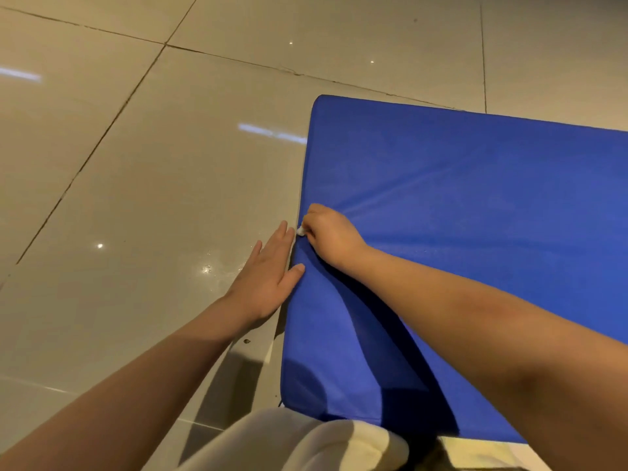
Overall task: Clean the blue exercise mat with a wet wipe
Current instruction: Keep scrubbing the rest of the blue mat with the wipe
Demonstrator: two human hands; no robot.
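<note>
The blue exercise mat (458, 198) lies flat on the tiled floor and fills the right half of the view. My right hand (331, 236) sits at the mat's left edge, fingers curled round a small white wet wipe (300, 231), of which only a tip shows. My left hand (270, 277) lies flat with straight fingers against the mat's left side, thumb resting on the blue top. Creases in the cover fan out from my right hand.
Glossy beige floor tiles (136, 198) with dark grout lines spread to the left and beyond the mat. My knee in light trousers (299, 443) is at the bottom, touching the mat's near edge. A small dark speck (247, 341) lies on the floor.
</note>
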